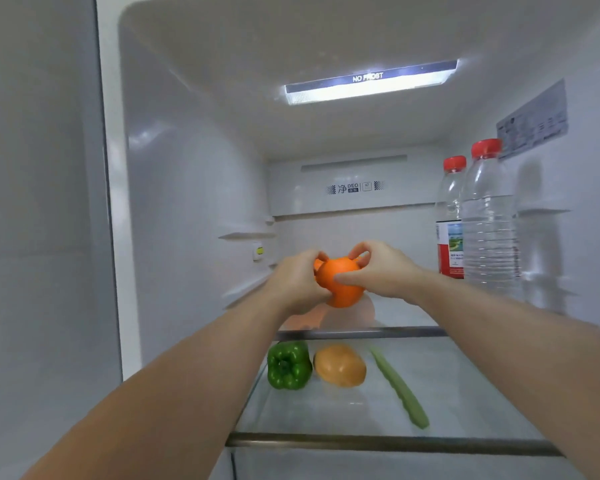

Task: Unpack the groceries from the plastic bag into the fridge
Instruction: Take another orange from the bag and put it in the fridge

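Hands, the left hand point(297, 280) and right hand point(378, 268), both hug an orange point(342, 284) just over the top shelf point(361, 332) inside the fridge point(194, 188). I think the putting-down step is on. Next, lower it softly and let go, so it can't roll.

Orange point(340, 282) — round, bright, glossy, whole; clasped between fingers point(347, 279) of both hands, thumb of right hand across its front, left-hand fingers wrapped round its left side. Second orange piece peeks behind left fingertips — cannot tell what. Fruit held just above upper glass shelf point(361, 332) of fridge point(194, 174).
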A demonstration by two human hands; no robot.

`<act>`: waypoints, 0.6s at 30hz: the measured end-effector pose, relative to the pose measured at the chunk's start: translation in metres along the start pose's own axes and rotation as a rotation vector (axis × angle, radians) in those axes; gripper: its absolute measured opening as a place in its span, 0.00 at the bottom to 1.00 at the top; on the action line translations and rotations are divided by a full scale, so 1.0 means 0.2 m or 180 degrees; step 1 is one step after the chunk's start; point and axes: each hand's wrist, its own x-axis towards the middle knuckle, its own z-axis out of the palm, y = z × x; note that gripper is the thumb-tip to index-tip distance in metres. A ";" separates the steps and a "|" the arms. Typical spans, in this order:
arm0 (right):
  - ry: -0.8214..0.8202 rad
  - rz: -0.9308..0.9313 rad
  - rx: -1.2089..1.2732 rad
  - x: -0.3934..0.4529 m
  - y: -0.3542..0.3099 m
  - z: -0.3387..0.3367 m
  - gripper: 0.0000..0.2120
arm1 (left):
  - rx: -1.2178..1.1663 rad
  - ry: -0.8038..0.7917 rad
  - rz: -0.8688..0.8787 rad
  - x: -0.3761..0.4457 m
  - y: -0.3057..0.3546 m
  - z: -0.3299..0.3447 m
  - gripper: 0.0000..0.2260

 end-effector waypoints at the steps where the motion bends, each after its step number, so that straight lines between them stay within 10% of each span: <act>1: 0.0011 0.0026 0.0006 0.02 0.01 0.00 0.24 | 0.0050 -0.0135 -0.0013 0.01 0.00 0.00 0.29; 18: 0.0073 0.0134 -0.0366 0.02 0.04 -0.02 0.21 | 0.0147 -0.0066 0.0005 0.00 0.02 -0.01 0.29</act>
